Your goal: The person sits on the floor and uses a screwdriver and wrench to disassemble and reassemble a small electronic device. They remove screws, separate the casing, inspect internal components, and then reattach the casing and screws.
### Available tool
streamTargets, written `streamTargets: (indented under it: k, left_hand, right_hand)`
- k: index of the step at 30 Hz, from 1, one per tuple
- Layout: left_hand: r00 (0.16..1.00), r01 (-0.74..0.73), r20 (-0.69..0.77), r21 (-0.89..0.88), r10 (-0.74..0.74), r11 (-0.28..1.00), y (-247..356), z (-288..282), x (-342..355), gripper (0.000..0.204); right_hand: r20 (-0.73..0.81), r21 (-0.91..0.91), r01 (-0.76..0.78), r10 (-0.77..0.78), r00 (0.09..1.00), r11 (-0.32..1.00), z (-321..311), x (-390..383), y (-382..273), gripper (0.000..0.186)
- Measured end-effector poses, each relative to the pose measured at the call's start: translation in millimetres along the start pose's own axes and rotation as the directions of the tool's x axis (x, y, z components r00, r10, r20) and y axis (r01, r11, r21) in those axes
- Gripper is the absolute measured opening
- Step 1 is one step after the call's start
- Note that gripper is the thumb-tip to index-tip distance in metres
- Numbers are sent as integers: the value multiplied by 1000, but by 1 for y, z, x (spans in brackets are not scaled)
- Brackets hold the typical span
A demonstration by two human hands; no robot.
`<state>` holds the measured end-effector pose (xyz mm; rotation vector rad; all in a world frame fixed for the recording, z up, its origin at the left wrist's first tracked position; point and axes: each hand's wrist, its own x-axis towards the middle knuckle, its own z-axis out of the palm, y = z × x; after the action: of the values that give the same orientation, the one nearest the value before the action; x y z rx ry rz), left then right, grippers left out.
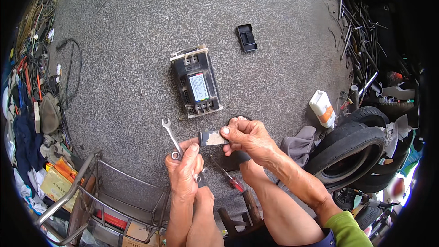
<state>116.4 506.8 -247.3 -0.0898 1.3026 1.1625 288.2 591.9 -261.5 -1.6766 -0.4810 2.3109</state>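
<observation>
Spanner [171,135] clenched in left hand [184,171] in the head view, open end pointing up and away, much of the shank swallowed by the fingers. Ring end [175,155] visible beside the thumb, another metal end [198,179] poking out below the palm; one tool or two, impossible to tell. Flat dark part [213,138], face marked by a pale, ragged patch, pinched at the right end between thumb and fingers of right hand [249,137], just short of the controller. Underside out of sight; left forefinger reaching to the near edge, contact there hard to confirm. Beyond both hands, on speckled floor [137,27], black controller [196,84] with terminals at two ends and a label too small to make out. Farther off and to the right, well apart, open black plastic cover [247,38]. Lower down, between the legs, red-handled screwdriver [236,185], tip hard to pick out against the dark ground. At right, white jug [323,108] and crumpled grey cloth [298,146] near overlapping tyres [347,139], rear ones partly hidden. Green sleeve [343,228] cut off by the lower edge; outermost clutter bent and lost in the black rim.
</observation>
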Motion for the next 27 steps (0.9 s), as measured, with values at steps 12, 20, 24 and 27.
streamTargets:
  k: [12,20,24,27]
  left_hand:
    - [999,33,6,-134,-32,990,-5,-19,-9,12]
    - [999,48,0,-154,-49,987,-5,-24,-4,17]
    - [998,69,14,-153,-68,986,-6,-23,-5,23]
    - [995,100,29,-200,-96,975,-8,-24,-5,27]
  right_hand:
    - [75,-11,-88,89,993,996,10,0,5,27]
    - [64,113,-246,240,969,963,16,-1,0,23]
    - [70,110,-248,241,968,963,18,-2,0,23]
    - [80,0,-210,209,975,978,20,-2,1,22]
